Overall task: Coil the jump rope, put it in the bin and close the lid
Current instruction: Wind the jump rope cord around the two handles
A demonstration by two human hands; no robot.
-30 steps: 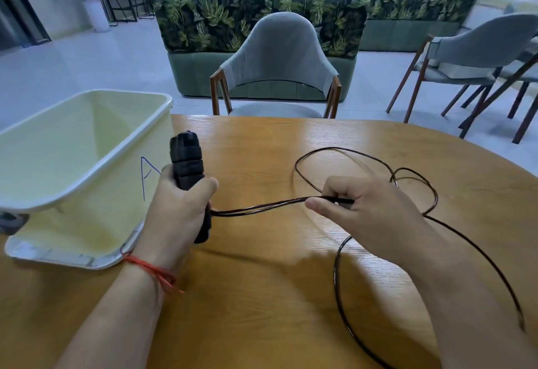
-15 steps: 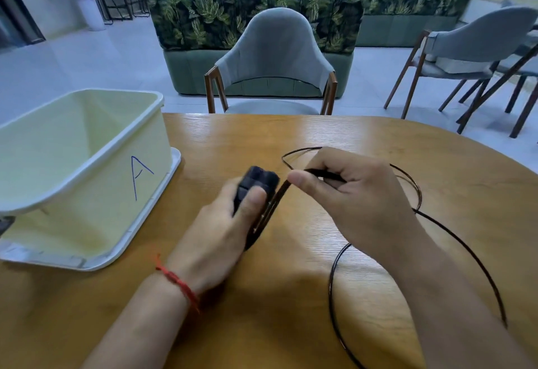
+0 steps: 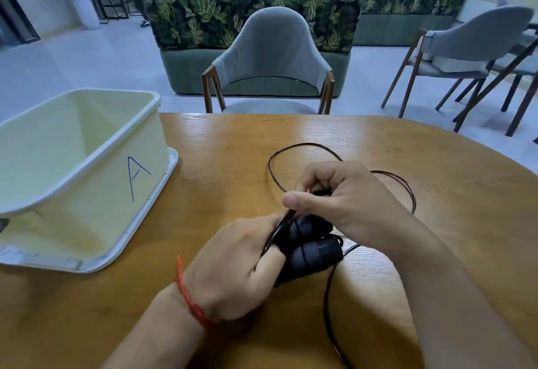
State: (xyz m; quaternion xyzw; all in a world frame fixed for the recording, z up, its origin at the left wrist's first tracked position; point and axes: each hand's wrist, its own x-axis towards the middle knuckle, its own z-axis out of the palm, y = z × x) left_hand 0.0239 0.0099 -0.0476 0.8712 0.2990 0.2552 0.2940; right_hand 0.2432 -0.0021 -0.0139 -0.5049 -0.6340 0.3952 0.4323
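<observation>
My left hand (image 3: 233, 263) grips the two black jump rope handles (image 3: 308, 249) held side by side above the table. My right hand (image 3: 340, 199) pinches the thin dark rope cord (image 3: 272, 170) just above the handles, laying it across them. The rest of the cord lies in loose loops on the wooden table (image 3: 436, 194), behind and to the right of my hands. The pale yellow bin (image 3: 96, 194), marked with a blue letter A, stands open at the left on its white lid (image 3: 139, 231).
A grey chair (image 3: 270, 57) is pushed in at the table's far edge. Further grey chairs (image 3: 465, 48) stand at the right and a leaf-patterned sofa (image 3: 247, 16) behind. A person sits beyond the sofa with their back turned.
My left hand has carried the handles from beside the bin rightwards and lower. My right hand drew in from the cord's stretched length to the handles, and the loose loops on the table shrank.
</observation>
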